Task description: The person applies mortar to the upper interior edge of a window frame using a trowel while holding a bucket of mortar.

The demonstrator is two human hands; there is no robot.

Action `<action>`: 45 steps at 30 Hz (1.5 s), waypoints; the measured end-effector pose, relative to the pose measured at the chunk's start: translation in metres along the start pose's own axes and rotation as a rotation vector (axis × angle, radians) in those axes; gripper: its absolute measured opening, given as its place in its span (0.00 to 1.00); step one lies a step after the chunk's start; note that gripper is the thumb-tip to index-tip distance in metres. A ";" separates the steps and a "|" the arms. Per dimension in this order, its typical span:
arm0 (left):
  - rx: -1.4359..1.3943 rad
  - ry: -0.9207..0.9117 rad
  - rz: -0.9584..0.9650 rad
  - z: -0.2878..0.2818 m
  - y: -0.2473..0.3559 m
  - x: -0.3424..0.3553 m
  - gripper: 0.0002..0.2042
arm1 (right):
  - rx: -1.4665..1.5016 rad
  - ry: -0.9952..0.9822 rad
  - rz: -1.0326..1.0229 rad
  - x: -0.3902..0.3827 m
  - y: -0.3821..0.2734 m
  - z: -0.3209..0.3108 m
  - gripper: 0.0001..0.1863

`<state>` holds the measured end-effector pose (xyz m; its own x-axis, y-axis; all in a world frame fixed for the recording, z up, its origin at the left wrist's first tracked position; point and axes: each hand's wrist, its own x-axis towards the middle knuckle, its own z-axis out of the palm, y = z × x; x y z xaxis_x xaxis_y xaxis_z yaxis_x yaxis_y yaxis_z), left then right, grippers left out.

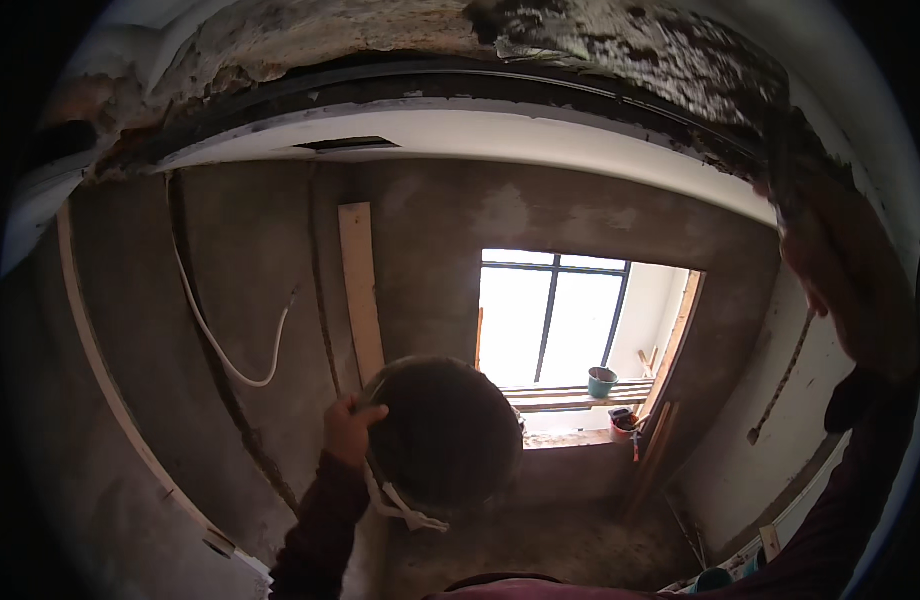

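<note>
My left hand (348, 428) grips the edge of a dark round bucket (445, 430), held low in front of me with a pale cord hanging beneath it. My right hand (825, 260) is raised at the right, closed on a slim tool (783, 190) that reaches up to the rough, patchy beam (630, 55) overhead; the tool's tip is hard to make out. A dark strip and a white ceiling edge (520, 135) run below the rough patch.
A window (530, 320) with planks holds a teal bucket (601, 380) and a red container (623, 425). A board (360, 295) stands on the plastered wall, left of it, beside a loose white cable (230, 370). Boards (650, 460) lean at right.
</note>
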<state>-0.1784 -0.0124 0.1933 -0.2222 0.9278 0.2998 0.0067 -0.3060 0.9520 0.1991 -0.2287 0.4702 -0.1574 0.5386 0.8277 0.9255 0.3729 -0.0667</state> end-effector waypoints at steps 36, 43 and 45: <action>-0.026 -0.579 0.334 -0.009 0.255 0.150 0.13 | -0.529 -0.197 -0.226 0.054 -0.103 0.025 0.06; -0.037 -0.597 0.321 -0.018 0.276 0.142 0.10 | -0.381 -0.344 -0.008 0.059 -0.098 0.001 0.12; -0.102 -0.615 0.248 -0.013 0.280 0.137 0.10 | -0.383 -0.382 0.015 0.055 -0.111 -0.013 0.13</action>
<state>-0.2193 0.0265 0.5005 0.3702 0.7708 0.5185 -0.1128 -0.5167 0.8487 0.0925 -0.2500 0.5307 -0.1909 0.8047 0.5622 0.9768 0.0992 0.1897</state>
